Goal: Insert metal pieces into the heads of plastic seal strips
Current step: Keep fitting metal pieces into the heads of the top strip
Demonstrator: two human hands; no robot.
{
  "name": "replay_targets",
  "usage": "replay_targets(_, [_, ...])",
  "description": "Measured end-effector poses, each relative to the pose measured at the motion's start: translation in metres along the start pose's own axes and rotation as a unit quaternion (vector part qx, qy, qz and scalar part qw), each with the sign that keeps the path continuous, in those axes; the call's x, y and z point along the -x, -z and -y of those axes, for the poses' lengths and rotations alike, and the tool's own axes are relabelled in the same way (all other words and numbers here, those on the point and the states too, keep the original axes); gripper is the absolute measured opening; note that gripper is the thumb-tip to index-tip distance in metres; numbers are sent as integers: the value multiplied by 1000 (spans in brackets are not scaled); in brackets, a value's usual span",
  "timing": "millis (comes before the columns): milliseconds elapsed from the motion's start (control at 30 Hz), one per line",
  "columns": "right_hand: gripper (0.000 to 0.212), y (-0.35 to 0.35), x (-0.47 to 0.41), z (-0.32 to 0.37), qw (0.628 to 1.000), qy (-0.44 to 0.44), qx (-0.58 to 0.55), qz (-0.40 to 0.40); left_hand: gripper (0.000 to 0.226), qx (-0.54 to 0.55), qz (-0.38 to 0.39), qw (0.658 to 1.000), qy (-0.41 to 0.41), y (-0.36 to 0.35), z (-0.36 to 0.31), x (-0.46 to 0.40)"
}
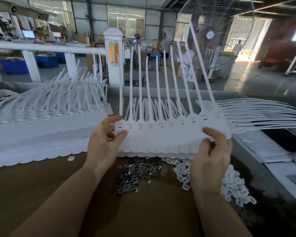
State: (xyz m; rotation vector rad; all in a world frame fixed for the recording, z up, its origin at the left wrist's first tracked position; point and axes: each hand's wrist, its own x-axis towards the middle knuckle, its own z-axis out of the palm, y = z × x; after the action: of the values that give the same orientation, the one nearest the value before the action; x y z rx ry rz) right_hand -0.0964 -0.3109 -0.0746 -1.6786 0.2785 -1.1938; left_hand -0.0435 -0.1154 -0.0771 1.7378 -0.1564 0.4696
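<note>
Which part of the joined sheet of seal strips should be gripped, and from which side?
Grip the joined sheet of seal strips by its flat tag band, from both ends, as the left hand and right hand do. The thin tails fan upward and would flex.

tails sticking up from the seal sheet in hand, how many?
10 on the held sheet, fanned left to right, from one above the left hand to the tallest, above the right hand. Background stacks blur the bases, so one may be miscounted.

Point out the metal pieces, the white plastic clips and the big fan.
metal pieces (135, 173): head view, middle of the dark pile.
white plastic clips (229, 185): head view, middle of the heap.
big fan (210, 34): head view, hub.
</note>
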Motion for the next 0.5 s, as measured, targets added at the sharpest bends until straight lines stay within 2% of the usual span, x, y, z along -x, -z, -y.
replay_targets(200, [22,-1,-4,-9,996,-56,68,22,25,-37,31,996,68,2,6,-5])
replay_targets(333, [36,0,-4,-10,988,-74,132,18,23,-56,47,993,93,3,10,-6])
replay_targets(433, [47,0,-2,-5,985,-46,166,8,24,-68,51,992,88,4,11,-7])
replay_targets(500, [45,0,0,-5,986,6,165,27,26,-76,63,991,92,4,12,-7])
